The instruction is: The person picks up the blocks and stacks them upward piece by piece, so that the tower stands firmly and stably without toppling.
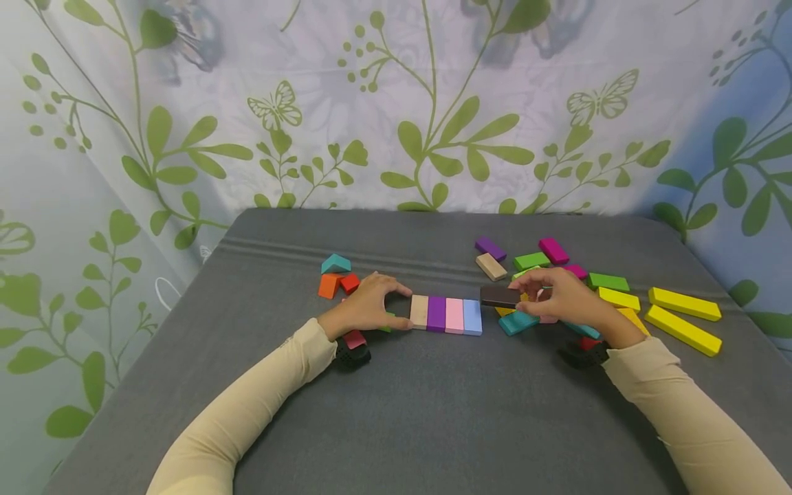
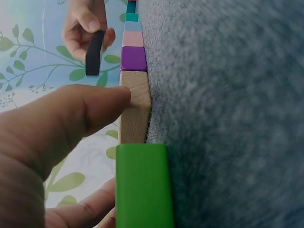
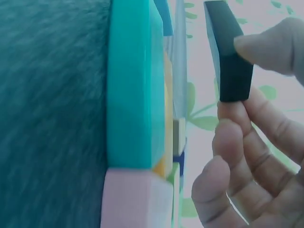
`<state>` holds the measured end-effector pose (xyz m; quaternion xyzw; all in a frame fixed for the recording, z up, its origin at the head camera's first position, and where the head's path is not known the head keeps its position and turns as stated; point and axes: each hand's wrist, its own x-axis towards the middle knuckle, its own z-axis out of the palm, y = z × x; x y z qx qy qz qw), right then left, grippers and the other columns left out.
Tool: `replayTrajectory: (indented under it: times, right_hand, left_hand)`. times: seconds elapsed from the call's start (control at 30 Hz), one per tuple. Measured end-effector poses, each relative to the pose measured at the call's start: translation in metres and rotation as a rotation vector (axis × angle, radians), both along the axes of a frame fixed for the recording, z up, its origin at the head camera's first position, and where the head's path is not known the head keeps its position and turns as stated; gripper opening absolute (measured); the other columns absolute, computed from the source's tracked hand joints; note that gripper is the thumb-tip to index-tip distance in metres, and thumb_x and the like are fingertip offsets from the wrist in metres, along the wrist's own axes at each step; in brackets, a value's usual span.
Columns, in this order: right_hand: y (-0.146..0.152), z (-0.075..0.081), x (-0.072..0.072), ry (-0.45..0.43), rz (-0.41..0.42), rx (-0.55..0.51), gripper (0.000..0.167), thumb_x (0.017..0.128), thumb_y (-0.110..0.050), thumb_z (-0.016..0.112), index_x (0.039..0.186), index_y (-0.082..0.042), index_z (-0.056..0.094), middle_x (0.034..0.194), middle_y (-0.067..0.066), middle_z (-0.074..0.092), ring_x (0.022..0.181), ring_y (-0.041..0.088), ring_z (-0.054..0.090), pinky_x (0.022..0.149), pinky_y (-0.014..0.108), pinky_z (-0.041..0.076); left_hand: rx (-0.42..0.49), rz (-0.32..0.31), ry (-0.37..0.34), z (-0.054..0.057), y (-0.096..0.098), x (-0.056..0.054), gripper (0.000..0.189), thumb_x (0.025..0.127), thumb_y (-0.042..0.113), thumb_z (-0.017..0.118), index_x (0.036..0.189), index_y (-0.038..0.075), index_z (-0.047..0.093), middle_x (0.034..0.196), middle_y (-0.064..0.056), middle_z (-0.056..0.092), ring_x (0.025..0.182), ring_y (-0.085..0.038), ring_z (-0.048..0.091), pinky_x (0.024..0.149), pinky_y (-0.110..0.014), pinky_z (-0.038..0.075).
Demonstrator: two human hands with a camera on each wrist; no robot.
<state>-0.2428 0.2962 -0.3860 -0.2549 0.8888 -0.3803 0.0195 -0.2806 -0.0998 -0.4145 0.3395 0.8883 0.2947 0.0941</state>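
A short row of flat blocks lies mid-table: a bare-wood block (image 1: 419,312), a purple block (image 1: 436,314), a pink block (image 1: 454,315) and a light blue block (image 1: 472,317). My left hand (image 1: 370,302) is at the row's left end, thumb and forefinger spread apart, their tips at the corners of the wooden block. In the left wrist view the thumb overlaps that block, and a green block (image 2: 144,185) fills the front. My right hand (image 1: 557,297) pinches a black block (image 1: 500,296) between thumb and fingers, raised beside the row's right end.
Teal, pink, green, magenta and yellow blocks crowd beneath and around the right hand, among them a teal block (image 1: 518,322). Two long yellow blocks (image 1: 683,330) lie farther right. Beyond the left hand sit a teal triangle (image 1: 336,264) and an orange block (image 1: 329,285). A patterned curtain (image 1: 396,103) hangs behind the grey table.
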Motion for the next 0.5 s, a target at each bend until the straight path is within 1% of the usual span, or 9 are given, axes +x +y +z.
replayTrajectory:
  times: [0.1,0.23,0.37,0.5]
  right_hand:
    - [-0.01,0.001,-0.008,-0.021,-0.037,0.038,0.028,0.092,-0.005,0.084,0.118,0.003,0.077,0.091,0.001,0.07,0.082,0.015,0.063,0.07,0.026,0.056]
    - [-0.025,0.001,-0.019,-0.025,-0.055,0.086,0.03,0.093,-0.01,0.084,0.119,0.003,0.076,0.096,0.005,0.073,0.088,0.021,0.067,0.072,0.026,0.056]
    - [-0.042,-0.001,-0.03,-0.027,-0.06,0.112,0.031,0.093,-0.011,0.085,0.119,0.004,0.077,0.101,0.01,0.075,0.091,0.026,0.068,0.074,0.028,0.057]
    - [-0.057,-0.006,-0.043,-0.04,-0.031,0.125,0.029,0.094,-0.01,0.084,0.118,0.004,0.078,0.102,0.012,0.075,0.09,0.027,0.066,0.073,0.032,0.057]
  left_hand:
    - [0.002,-0.008,0.006,0.001,0.0,0.0,0.056,0.092,0.034,0.085,0.137,0.003,0.072,0.145,-0.019,0.065,0.149,-0.041,0.045,0.132,-0.058,0.012]
    - [0.008,-0.014,0.006,0.0,-0.001,0.0,0.055,0.092,0.033,0.085,0.137,0.003,0.072,0.147,-0.02,0.064,0.149,-0.042,0.045,0.132,-0.059,0.012]
    - [0.008,-0.01,0.001,-0.004,-0.002,-0.002,0.055,0.092,0.033,0.085,0.137,0.005,0.073,0.15,-0.021,0.062,0.15,-0.041,0.044,0.132,-0.059,0.011]
    - [0.015,-0.009,0.008,-0.006,-0.002,-0.003,0.055,0.092,0.034,0.086,0.137,0.006,0.073,0.15,-0.019,0.062,0.15,-0.04,0.045,0.132,-0.059,0.011]
